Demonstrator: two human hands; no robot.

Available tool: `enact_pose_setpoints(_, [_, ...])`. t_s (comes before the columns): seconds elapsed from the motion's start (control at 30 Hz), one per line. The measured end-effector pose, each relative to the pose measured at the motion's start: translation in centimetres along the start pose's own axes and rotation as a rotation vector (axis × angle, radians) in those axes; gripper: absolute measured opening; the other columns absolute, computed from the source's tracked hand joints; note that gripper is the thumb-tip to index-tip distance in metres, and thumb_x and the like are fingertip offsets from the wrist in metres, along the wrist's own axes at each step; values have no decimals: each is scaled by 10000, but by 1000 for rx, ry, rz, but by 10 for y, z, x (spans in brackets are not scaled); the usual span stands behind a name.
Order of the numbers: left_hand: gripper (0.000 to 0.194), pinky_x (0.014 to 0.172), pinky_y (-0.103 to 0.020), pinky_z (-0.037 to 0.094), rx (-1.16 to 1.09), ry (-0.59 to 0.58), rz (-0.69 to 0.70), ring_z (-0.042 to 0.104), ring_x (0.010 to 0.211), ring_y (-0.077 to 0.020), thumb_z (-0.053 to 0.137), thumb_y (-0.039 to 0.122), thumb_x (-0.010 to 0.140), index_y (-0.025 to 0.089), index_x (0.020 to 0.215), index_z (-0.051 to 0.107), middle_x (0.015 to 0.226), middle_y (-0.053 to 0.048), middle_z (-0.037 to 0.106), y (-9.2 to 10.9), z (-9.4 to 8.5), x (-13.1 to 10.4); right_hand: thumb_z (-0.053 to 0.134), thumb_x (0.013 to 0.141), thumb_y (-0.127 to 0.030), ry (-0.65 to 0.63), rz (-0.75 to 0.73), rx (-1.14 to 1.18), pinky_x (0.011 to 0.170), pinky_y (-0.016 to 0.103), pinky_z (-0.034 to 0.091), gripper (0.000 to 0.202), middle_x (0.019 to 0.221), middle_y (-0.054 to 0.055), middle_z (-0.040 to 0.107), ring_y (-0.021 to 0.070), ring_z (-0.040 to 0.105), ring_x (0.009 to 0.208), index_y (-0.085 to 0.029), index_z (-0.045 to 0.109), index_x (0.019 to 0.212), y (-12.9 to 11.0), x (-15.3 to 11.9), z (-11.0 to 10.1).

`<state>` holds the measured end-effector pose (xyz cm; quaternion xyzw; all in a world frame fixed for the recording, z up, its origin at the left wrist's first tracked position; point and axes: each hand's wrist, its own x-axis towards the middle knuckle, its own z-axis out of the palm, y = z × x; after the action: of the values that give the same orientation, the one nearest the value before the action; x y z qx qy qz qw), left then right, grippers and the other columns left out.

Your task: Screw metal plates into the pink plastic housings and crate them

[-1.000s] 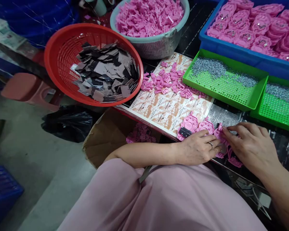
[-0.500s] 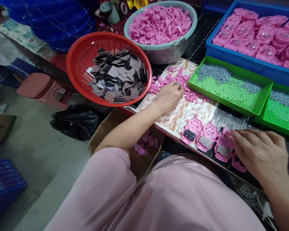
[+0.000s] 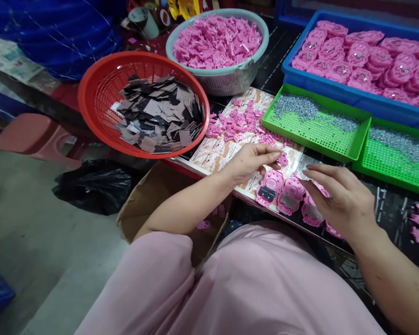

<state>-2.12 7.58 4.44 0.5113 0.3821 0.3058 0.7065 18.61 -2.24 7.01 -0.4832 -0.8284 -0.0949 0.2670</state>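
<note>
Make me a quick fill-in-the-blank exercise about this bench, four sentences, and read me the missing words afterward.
1. The left hand holds a small part whose color is ____.
2. Many flat plates lie heaped in a round basket that is colored ____.
3. The leftmost pink casing in the front row has a rectangular panel colored ____.
4. Small silvery metal pieces lie in shallow trays that are ____ in color.

Missing words: pink; red; black; green.
</note>
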Motion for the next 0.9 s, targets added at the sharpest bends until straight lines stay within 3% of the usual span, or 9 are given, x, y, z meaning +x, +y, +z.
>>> enact_pose_setpoints(0.17, [288,434,-131,293,-208,-60,-115,558,572,-50,783,321,720,97,885,708,685,-10,638,-5,24,-4,744,765,-220,82,-17,-9,786,293,532,321,1006,89,675,183,637,889,-152,602,1045,-4,7,1])
enact_pose_setpoints(0.3, [365,462,-156,316,-144,-149,-100,464,531,-34,783,422,703,103,864,710,682,4,606,-11,27,-6,693,778,-93,-35,-141,101,940,350,518,395,1179,131,643,222,604,1063,-121,593,1160,2,3,-5])
enact_pose_setpoints(0.4, [364,478,-172,303,-37,-200,-37,420,523,-41,698,429,793,102,954,698,628,30,535,-14,31,-11,674,777,-51,-110,-224,159,941,339,518,399,1189,121,643,214,596,1071,-119,601,1163,7,-2,-7])
enact_pose_setpoints(0.53, [430,524,-185,324,139,-183,129,378,512,-59,529,313,923,114,1304,502,577,85,409,-16,38,-25,673,774,-46,-117,-248,137,808,317,532,331,1005,95,672,182,600,893,-133,636,1091,3,-6,-9])
enact_pose_setpoints(0.73, [476,645,-228,446,542,-181,339,521,573,-97,370,228,985,114,1445,327,652,44,572,-17,38,-44,642,809,-54,-171,-227,123,829,303,520,256,1131,142,646,202,617,991,-106,637,1060,-8,-15,-12])
enact_pose_setpoints(0.8, [463,691,-251,482,710,-162,476,606,662,-115,357,213,988,102,1438,349,810,-25,682,-20,33,-46,639,821,-62,-184,-200,120,850,267,514,271,1108,108,669,165,634,969,-105,628,1088,-6,-20,-10])
enact_pose_setpoints(0.9, [320,853,-323,493,1038,-22,808,653,992,-180,443,210,965,141,1252,566,1134,-92,695,-26,25,-49,687,808,-121,-102,-4,18,817,238,508,261,1030,34,701,126,648,871,-157,654,1064,3,-22,-3])
